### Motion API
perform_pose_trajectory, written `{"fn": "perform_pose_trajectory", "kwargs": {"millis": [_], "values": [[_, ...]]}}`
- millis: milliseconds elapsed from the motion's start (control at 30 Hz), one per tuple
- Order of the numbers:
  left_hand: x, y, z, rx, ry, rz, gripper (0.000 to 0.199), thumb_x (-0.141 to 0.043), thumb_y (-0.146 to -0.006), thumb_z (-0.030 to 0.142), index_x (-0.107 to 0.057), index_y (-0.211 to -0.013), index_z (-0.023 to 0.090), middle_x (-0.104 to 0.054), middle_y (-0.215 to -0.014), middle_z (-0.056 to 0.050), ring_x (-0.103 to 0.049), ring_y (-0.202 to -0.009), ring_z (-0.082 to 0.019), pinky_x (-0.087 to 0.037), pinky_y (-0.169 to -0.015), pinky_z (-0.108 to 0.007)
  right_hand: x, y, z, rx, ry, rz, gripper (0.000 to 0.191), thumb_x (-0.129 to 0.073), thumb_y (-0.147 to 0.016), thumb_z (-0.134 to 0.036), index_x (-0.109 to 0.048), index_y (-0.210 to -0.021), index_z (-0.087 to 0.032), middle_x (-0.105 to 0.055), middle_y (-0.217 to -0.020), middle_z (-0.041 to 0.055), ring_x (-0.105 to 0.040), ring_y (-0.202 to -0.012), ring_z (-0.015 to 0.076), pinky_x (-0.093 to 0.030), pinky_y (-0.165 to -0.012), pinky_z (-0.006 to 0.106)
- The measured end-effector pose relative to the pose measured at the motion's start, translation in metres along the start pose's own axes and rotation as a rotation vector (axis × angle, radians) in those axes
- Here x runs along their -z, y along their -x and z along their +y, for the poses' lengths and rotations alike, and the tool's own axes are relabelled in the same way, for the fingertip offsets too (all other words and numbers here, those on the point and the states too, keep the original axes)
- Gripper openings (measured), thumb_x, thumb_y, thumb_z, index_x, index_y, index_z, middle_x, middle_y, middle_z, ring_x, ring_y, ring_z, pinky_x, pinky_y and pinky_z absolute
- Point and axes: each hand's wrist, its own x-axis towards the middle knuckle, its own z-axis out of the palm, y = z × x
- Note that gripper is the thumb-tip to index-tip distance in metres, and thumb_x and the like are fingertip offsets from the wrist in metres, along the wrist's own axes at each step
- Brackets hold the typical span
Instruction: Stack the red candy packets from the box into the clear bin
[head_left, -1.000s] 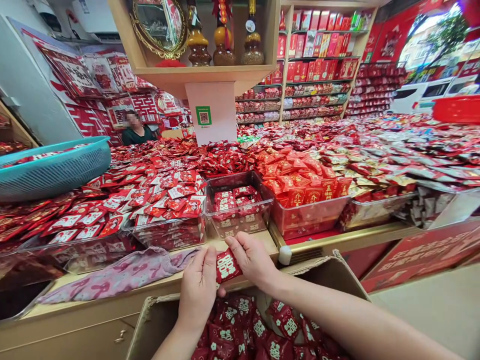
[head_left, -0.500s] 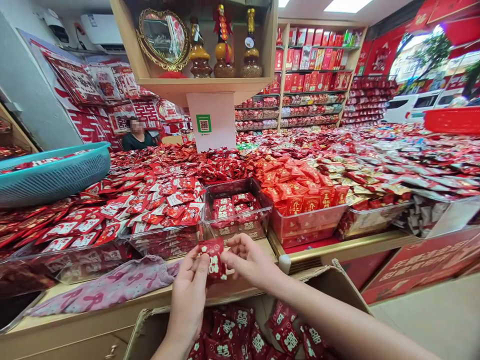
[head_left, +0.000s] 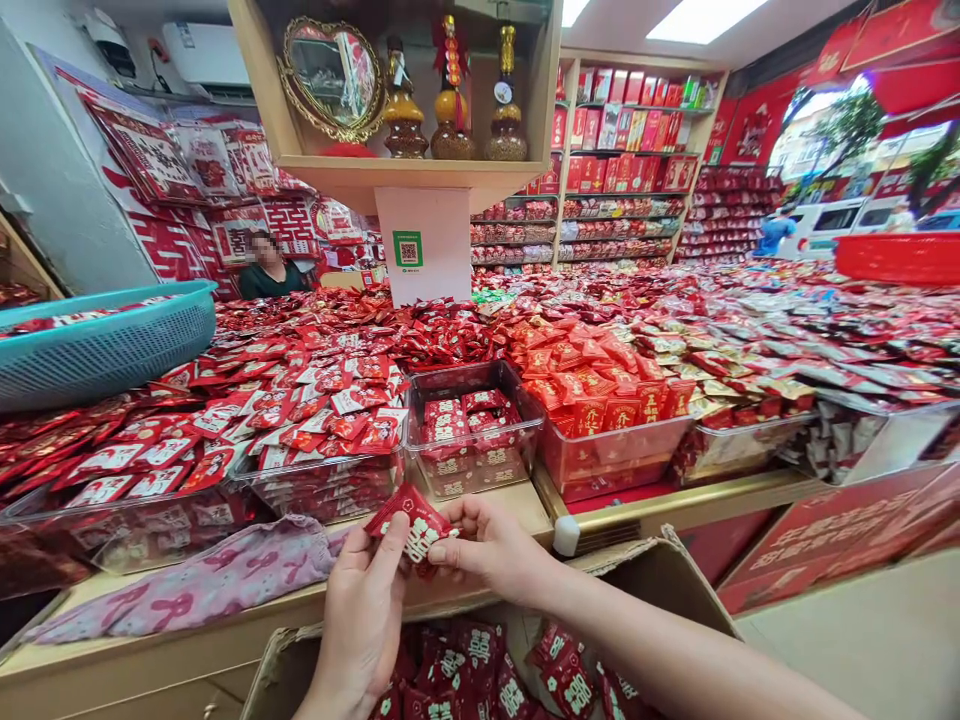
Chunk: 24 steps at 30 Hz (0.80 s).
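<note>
A dark red candy packet (head_left: 409,515) with white characters is tilted between my two hands, above an open cardboard box. My left hand (head_left: 367,590) pinches its left side, thumb on the front. At its lower right, the thumb and fingers of my right hand (head_left: 487,550) close on the same packet. Below, the cardboard box (head_left: 679,575) holds many loose packets (head_left: 480,655) of the same look. Just beyond my hands stands a clear plastic bin (head_left: 476,465), partly filled with matching packets in rows.
Right of that bin is another bin (head_left: 615,455) of bright red packets. A pink patterned cloth (head_left: 202,590) lies on the counter edge at left, near a blue basket (head_left: 112,350). A display cabinet (head_left: 412,175) overhangs the heaped packets; a person (head_left: 270,275) is behind at left.
The packet has turned from upright to slanted, and both hands have shifted slightly lower while keeping hold of it. A figure in blue now shows outside at the right.
</note>
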Motion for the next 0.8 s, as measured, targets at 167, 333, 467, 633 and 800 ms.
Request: {"fn": "perform_pose_trajectory", "kwargs": {"millis": [167,333,467,633,800], "values": [[0.005,-0.002,0.002,0.01,0.07,0.043,0.017,-0.063,-0.067,0.029,-0.058,-0.081,0.02,-0.066,-0.077,0.001,-0.059,-0.07,-0.013,-0.047,-0.06,-0.023,0.023,-0.02,-0.053,0.172,0.383,0.124,0.019,-0.052,-0.074,-0.032,-0.049,-0.07,-0.014,-0.047,-0.051,-0.0046,-0.042,-0.041,0.0039,-0.032,-0.037,0.014],[0.009,0.001,-0.004,-0.039,-0.129,-0.037,0.02,-0.064,-0.067,0.029,-0.057,-0.083,0.019,-0.064,-0.077,0.001,-0.058,-0.067,-0.011,-0.047,-0.062,-0.022,0.064,-0.072,-0.122,0.03,1.323,0.439,0.021,-0.04,-0.081,-0.023,-0.054,-0.09,-0.011,-0.061,-0.069,0.007,-0.057,-0.058,0.0101,-0.042,-0.051,0.017],[0.011,0.003,-0.009,-0.117,-0.307,-0.095,0.02,-0.063,-0.067,0.03,-0.057,-0.083,0.019,-0.063,-0.076,0.001,-0.058,-0.065,-0.011,-0.047,-0.063,-0.022,0.078,-0.11,-0.129,-0.092,1.579,0.449,0.025,-0.056,-0.068,-0.013,-0.06,-0.091,-0.004,-0.063,-0.084,0.0187,-0.059,-0.087,0.0216,-0.044,-0.07,0.022],[0.016,0.003,-0.012,-0.175,-0.397,-0.14,0.018,-0.061,-0.069,0.03,-0.056,-0.082,0.019,-0.063,-0.076,0.0,-0.058,-0.064,-0.011,-0.048,-0.062,-0.022,0.077,-0.141,-0.109,-0.23,1.679,0.351,0.028,-0.064,-0.057,-0.008,-0.064,-0.085,-0.003,-0.064,-0.079,0.0178,-0.06,-0.087,0.0256,-0.046,-0.073,0.026],[0.018,0.002,-0.014,-0.193,-0.419,-0.159,0.015,-0.06,-0.07,0.03,-0.057,-0.08,0.02,-0.063,-0.075,0.0,-0.058,-0.062,-0.011,-0.049,-0.06,-0.021,0.084,-0.149,-0.091,-0.262,1.733,0.34,0.033,-0.062,-0.066,-0.015,-0.059,-0.097,-0.002,-0.06,-0.094,0.0194,-0.058,-0.09,0.0233,-0.047,-0.073,0.03]]}}
